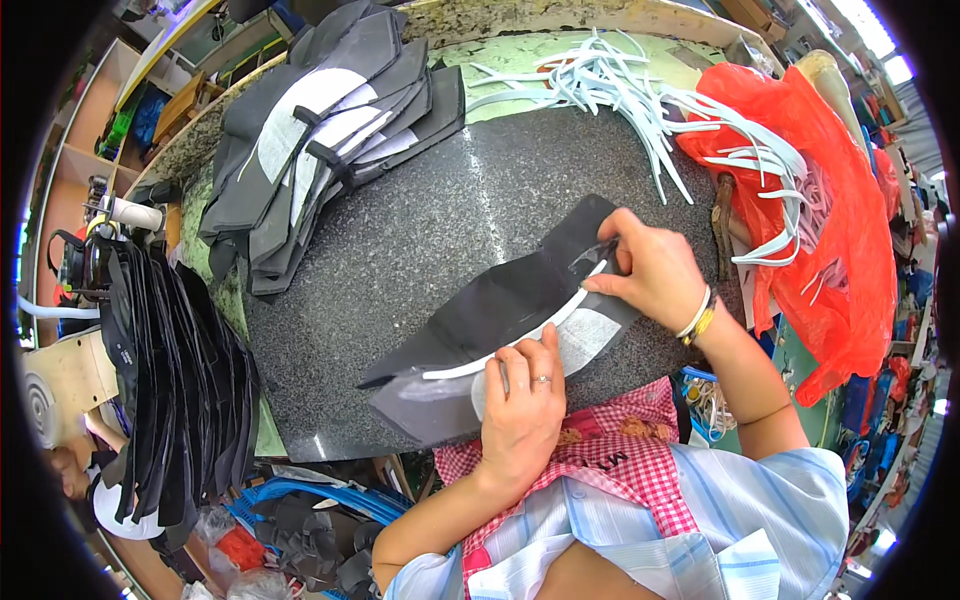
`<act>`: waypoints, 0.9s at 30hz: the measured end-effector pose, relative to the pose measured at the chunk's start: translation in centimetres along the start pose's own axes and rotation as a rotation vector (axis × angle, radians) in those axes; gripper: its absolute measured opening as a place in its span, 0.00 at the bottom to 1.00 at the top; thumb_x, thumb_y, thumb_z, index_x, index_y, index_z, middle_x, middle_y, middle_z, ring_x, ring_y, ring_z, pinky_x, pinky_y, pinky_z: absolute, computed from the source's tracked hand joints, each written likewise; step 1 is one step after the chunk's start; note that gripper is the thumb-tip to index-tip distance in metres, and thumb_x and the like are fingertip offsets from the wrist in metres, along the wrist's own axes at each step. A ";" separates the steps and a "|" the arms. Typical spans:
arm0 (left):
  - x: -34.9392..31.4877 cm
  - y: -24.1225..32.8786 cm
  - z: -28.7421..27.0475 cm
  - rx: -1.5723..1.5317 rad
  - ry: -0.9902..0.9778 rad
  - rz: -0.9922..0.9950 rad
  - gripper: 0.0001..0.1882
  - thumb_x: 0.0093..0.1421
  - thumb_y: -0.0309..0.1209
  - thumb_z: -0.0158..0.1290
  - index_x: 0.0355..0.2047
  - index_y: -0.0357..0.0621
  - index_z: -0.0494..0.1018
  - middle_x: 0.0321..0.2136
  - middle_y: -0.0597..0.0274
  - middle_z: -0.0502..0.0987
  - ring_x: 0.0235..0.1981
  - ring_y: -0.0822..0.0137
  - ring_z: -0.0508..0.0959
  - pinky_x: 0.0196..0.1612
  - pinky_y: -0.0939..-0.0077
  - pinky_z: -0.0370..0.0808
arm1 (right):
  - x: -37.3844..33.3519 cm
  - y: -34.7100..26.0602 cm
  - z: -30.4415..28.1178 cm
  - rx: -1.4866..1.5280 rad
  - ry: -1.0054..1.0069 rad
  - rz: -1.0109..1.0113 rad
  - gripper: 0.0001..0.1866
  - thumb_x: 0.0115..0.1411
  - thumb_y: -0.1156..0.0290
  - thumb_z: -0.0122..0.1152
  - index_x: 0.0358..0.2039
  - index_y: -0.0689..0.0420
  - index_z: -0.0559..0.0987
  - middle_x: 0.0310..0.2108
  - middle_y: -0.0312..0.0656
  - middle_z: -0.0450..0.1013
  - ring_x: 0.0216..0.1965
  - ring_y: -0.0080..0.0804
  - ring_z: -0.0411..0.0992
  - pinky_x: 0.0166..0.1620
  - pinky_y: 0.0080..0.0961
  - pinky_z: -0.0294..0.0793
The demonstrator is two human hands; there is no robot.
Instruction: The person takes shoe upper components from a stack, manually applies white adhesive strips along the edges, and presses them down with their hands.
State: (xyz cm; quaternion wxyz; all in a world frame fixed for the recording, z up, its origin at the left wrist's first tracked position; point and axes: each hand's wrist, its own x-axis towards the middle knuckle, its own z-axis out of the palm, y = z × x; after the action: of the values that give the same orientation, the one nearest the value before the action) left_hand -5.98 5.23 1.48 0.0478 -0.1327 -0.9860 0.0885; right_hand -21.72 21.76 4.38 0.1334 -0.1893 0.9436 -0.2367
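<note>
A black and grey sheet-material piece (480, 310) with a white patch lies unfolded on the dark speckled slab (380, 270). Along its crease runs a thin white strip (470, 368). My right hand (650, 265) pinches the strip's far right end between thumb and finger, against the piece. Fingers extended, my left hand (525, 410) lies over the lower middle of the piece, its fingertips touching the strip. Part of the piece is hidden under this hand.
Stacked black pieces (330, 130) with white patches fill the slab's far left. Loose pale strips (620, 90) lie at the far right, some draped over a red plastic bag (840, 230). More black pieces (180, 380) hang at the left edge. A blue basket (300, 485) sits below.
</note>
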 end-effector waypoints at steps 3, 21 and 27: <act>-0.6 -2.5 -0.8 -0.166 -0.020 0.054 0.29 0.55 0.36 0.55 0.58 0.41 0.72 0.45 0.52 0.71 0.49 0.51 0.71 0.55 0.56 0.68 | 0.1 2.5 -0.1 0.070 -0.070 -0.018 0.25 0.44 0.62 0.77 0.39 0.57 0.74 0.18 0.41 0.73 0.22 0.37 0.74 0.27 0.34 0.70; 6.2 -3.1 1.3 -0.818 0.122 0.052 0.13 0.48 0.28 0.61 0.37 0.40 0.82 0.21 0.61 0.73 0.31 0.58 0.77 0.39 0.63 0.71 | -6.4 3.6 2.6 -0.062 0.104 -0.436 0.17 0.61 0.71 0.59 0.49 0.62 0.77 0.37 0.45 0.68 0.41 0.43 0.68 0.44 0.34 0.71; 4.8 -0.8 1.5 -0.438 0.279 0.216 0.20 0.50 0.27 0.53 0.44 0.36 0.80 0.33 0.56 0.78 0.36 0.60 0.77 0.45 0.63 0.73 | -4.5 5.8 0.5 0.771 -0.062 -0.007 0.21 0.71 0.58 0.48 0.54 0.62 0.71 0.33 0.44 0.72 0.33 0.30 0.73 0.40 0.28 0.72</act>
State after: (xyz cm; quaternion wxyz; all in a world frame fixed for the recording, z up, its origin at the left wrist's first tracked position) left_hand -10.99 5.52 0.49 0.1435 -0.2551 -0.9457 -0.1414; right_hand -19.27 28.21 1.82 0.2224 -0.1354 0.7803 -0.5686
